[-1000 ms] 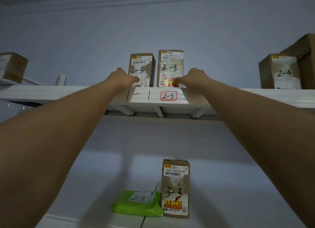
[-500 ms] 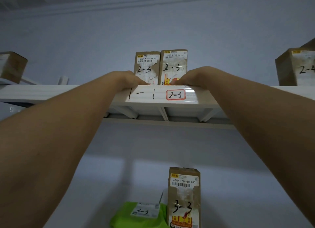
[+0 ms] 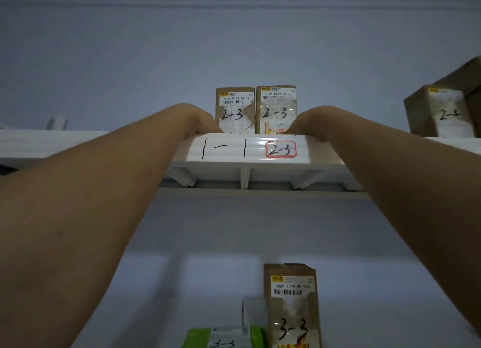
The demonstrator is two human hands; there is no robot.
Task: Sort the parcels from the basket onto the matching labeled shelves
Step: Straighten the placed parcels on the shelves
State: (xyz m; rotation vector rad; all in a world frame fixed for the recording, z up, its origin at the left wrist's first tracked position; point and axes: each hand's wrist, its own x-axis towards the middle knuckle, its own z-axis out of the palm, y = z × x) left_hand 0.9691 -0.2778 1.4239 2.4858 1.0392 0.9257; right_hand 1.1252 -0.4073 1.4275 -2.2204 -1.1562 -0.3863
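Two brown cardboard parcels marked 2-3 stand upright side by side on the top white shelf [image 3: 226, 150], the left one [image 3: 235, 111] touching the right one [image 3: 276, 108]. They sit right above the red-framed 2-3 label [image 3: 280, 149] on the shelf's front edge. My left hand [image 3: 200, 121] rests on the shelf edge with its fingertips at the left parcel's lower corner. My right hand [image 3: 308, 121] lies on the edge with its fingertips at the right parcel's base. Neither hand wraps around a parcel.
A brown box marked 2-4 [image 3: 442, 113] stands on the same shelf at the far right, with a bigger box [image 3: 468, 72] behind it. On the shelf below stand a brown parcel marked 3-3 [image 3: 291, 306] and a green pouch marked 3-3 [image 3: 203, 338].
Both hands have slid down from the parcels' fronts to the shelf's front edge. The two 2-3 parcels stand where they were.
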